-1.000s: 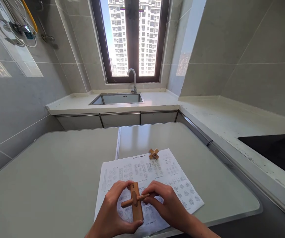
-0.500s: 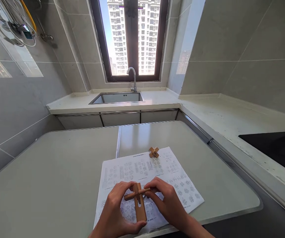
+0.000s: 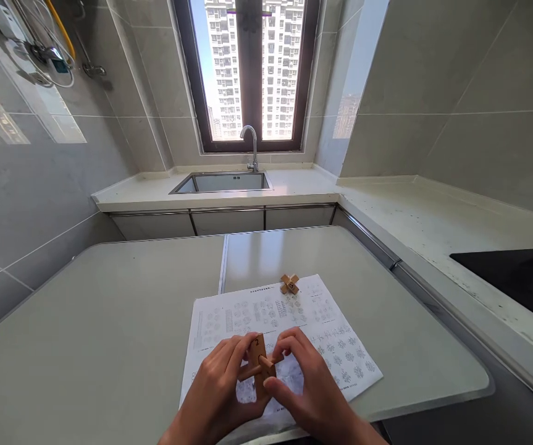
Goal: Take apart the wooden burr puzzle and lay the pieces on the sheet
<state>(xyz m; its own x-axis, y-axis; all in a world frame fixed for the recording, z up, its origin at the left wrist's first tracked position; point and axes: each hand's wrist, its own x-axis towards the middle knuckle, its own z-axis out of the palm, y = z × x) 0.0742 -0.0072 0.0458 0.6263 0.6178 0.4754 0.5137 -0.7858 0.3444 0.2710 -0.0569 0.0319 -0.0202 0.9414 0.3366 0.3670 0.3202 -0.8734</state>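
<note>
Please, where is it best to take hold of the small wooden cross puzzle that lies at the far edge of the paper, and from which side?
Probably from above, pinching two opposite arms of the small wooden cross puzzle. It lies low on the instruction sheet with its arms sticking out, free on all sides, and nothing covers it. Both hands hold another piece now.

A wooden block (image 3: 259, 364), held between both hands, shows the number 2 near its top end. The small wooden cross piece (image 3: 289, 283) bears a dark mark too small to read. The paper sheet (image 3: 331, 334) carries printed diagrams and a heading line, too small to read.
</note>
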